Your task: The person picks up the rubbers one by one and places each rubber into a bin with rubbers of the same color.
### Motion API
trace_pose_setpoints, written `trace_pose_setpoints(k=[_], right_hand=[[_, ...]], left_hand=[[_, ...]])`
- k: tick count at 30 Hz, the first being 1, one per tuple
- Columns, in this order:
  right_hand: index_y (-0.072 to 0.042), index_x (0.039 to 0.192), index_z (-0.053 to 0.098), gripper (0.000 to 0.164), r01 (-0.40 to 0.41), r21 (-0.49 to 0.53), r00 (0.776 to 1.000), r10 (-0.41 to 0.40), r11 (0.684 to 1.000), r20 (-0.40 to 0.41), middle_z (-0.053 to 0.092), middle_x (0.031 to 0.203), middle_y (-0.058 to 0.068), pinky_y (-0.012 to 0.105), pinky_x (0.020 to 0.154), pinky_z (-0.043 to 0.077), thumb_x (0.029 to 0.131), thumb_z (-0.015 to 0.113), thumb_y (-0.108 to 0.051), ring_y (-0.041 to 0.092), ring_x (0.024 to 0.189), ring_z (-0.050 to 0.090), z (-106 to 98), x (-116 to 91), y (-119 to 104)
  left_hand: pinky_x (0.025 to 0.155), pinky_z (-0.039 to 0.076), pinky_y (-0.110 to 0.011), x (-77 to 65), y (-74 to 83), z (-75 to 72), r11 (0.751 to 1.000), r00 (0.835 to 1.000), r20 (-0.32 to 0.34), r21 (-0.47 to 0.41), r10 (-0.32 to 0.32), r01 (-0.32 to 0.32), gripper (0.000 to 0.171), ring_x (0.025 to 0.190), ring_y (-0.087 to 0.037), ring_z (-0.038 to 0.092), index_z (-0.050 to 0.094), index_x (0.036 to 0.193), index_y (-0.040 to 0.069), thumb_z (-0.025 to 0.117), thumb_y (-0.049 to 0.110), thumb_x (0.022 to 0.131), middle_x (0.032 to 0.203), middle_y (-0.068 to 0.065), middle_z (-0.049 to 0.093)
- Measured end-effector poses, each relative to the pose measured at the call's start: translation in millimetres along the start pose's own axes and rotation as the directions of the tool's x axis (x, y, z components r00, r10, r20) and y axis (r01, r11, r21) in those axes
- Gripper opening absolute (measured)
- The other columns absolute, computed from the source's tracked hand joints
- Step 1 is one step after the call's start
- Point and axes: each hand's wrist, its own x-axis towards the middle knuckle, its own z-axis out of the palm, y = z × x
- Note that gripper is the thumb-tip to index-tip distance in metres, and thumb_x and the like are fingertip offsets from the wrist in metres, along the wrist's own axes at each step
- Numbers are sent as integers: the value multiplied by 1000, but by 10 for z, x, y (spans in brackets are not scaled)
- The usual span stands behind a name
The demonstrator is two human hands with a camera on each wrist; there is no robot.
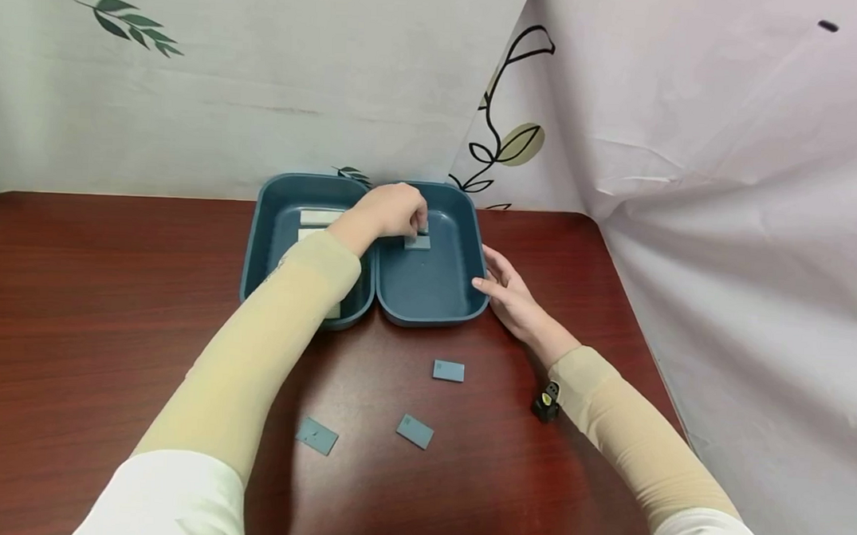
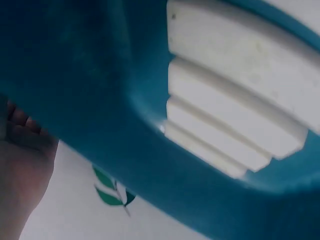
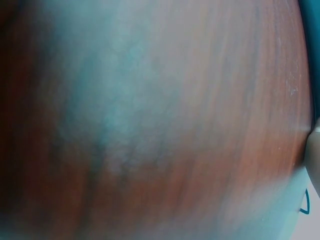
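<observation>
Two blue trays stand side by side at the back of the table. Reaching across the left tray (image 1: 251, 248), my left hand (image 1: 390, 207) is inside the right tray (image 1: 435, 288), its curled fingers pinching a small grey tile (image 1: 418, 243). Another grey tile (image 1: 424, 228) lies just behind, partly covered by the fingers. My right hand (image 1: 511, 293) grips the right tray's outer side, thumb at the rim and fingers along the wall. White blocks (image 2: 235, 107) lie in rows in the left tray, partly hidden by the left forearm in the head view.
Three loose grey-blue tiles lie in front of the trays: one tile (image 1: 449, 370) nearer them, another tile (image 1: 415, 431) in the middle, a third tile (image 1: 316, 436) by the left forearm. A small black object (image 1: 545, 403) is at the right wrist. White patterned cloth (image 1: 264, 93) hangs behind.
</observation>
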Motion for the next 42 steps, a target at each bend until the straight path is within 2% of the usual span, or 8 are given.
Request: trace_pose_setpoints(k=[9,16,20,26,30,37,42], right_hand=[[-10,170,21,71,-6,-3,1000,6,1000,-5,22,175,15,16,105,50,106,48,4,20,153,36,-2,-15,-6],[-10,170,21,70,-12,-6,1000,12,1000,-2,22,175,14,16,106,49,107,48,3,25,158,31,-11,-19,-11],[-10,170,21,70,-10,-4,1000,10,1000,0,22,175,15,16,106,48,107,49,3,27,159,30,-4,-15,-14],[-10,170,21,71,-15,2,1000,15,1000,-7,22,175,14,16,105,49,106,49,3,29,159,29,22,-17,-32],[-10,170,21,71,-14,-2,1000,14,1000,-8,22,175,15,16,105,49,106,49,3,29,159,30,20,-26,-40],[-11,170,20,71,-17,-15,1000,17,1000,-6,22,175,14,16,105,49,107,49,2,24,155,34,9,-18,-20],[-11,170,20,70,-18,-19,1000,18,1000,-4,22,175,14,15,104,49,107,49,2,25,155,34,11,-24,-32]], left_hand=[[102,57,-45,-225,37,-221,998,998,-7,-24,61,-61,22,115,-30,70,76,123,4,69,6,102,122,-15,75],[103,57,-45,-486,70,-345,993,996,-24,-77,86,-88,25,116,-29,70,75,125,3,72,6,100,120,-14,76],[100,59,-45,-676,89,-368,987,990,-66,-98,124,-130,24,110,-27,72,76,123,4,74,7,99,118,-13,77],[94,61,-42,-989,111,-307,960,965,-154,-151,212,-235,20,99,-21,73,79,116,7,78,7,96,113,-9,78],[92,62,-41,-1179,142,-232,946,947,-192,-151,257,-288,19,96,-18,73,79,114,8,80,7,95,113,-7,78],[89,62,-40,-1530,240,-125,939,937,-210,-141,280,-313,19,96,-17,73,80,113,11,79,4,95,112,-5,78],[85,62,-37,-1743,281,36,938,925,-242,-117,292,-327,21,94,-11,71,81,110,15,81,3,93,107,2,77]])
